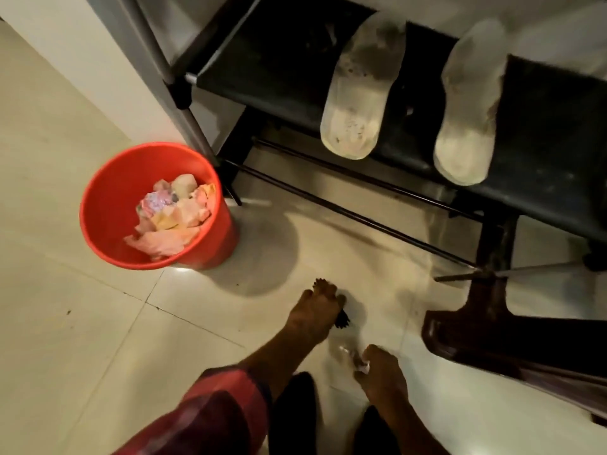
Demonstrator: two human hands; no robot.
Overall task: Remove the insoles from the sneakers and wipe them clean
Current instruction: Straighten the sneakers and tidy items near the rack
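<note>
Blurred right hand [381, 379] pinching a small white scrap [363, 368], left hand [313, 311] fingers [323, 287] gripping a dark bristly thing [343, 320], mostly hidden, stained left insole [359, 90] and right insole [469, 103] overhanging shelf [542, 142]

Left hand [314, 308] ahead, right hand [379, 377] nearer, grips unclear

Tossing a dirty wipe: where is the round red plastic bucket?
The round red plastic bucket stands left of centre in the head view, on the tiled floor by the left post of the black shoe rack.

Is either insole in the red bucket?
No, the left insole and right insole lie on the black shelf; the red bucket holds crumpled scraps.
</note>
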